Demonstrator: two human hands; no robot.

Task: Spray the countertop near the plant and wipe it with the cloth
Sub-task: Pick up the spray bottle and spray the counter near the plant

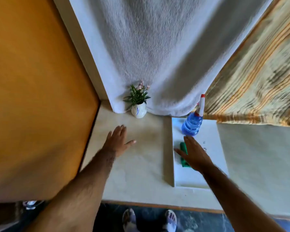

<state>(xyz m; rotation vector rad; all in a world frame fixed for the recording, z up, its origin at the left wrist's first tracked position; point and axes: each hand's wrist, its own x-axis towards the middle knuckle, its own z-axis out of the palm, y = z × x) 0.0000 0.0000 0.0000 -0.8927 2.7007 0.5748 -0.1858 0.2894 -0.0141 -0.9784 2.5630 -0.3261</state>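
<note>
Both arms are out over the pale countertop [141, 168], palms down. The left hand [118, 139] hangs flat above the bare stretch of counter in front of the plant, fingers straight and close together, thumb splayed to the side, holding nothing. Whether it actually touches the surface is hard to tell from up here.

Over on the other side, the right hand [193, 154] is spread open too, fingers extended toward the spray bottle, thumb angled off to the left. It sits right over the green cloth [183, 154], which shows from under the palm and thumb; the fingers are not curled around it, so no grip there. The cloth lies on a white tray [206, 180] resting on the counter, to the right of the open patch.

The spray bottle [192, 124], clear blue with a white and red trigger head, stands upright at the far end of that same tray, just beyond the right fingertips and apart from them.

The little potted plant [138, 102], green leaves and pink blossoms in a white pot with a blue mark, sits at the back of the counter against a hanging white towel [157, 56]. A striped yellow curtain [258, 77] drapes down at the right, and an orange panel [37, 89] walls off the left. Below the counter edge, the person's feet [149, 220] show on a dark floor.
</note>
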